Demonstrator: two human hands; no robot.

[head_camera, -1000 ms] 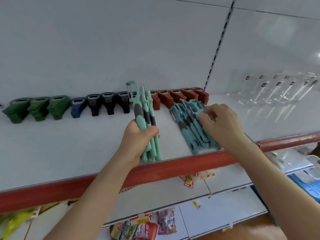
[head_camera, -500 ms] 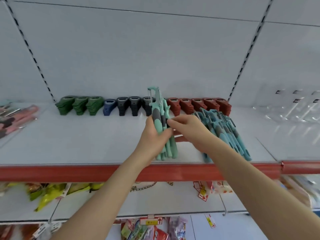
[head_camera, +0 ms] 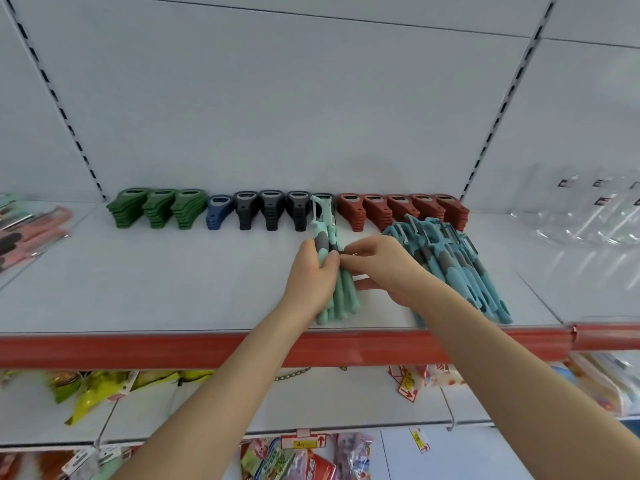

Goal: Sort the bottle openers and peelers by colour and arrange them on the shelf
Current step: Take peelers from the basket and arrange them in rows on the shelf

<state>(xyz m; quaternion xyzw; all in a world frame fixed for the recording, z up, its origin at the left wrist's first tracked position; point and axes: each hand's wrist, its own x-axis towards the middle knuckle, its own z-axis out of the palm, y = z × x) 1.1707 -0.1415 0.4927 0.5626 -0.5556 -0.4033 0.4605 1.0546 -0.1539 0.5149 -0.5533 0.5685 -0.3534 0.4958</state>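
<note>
Gripping a bundle of mint-green peelers near the front of the white shelf, the left hand has its fingers wrapped tight round the handles, blades pointing up. The right hand sits right beside it, fingertips pinched on that same bundle. Teal peelers lie fanned just to the right. Green openers, a blue stack, dark grey openers and red openers line the back.

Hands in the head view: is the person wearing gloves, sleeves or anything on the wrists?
No. The left hand and right hand are ungloved; both forearms are sleeveless down to the frame edge, with no watch or bracelet visible.
</note>
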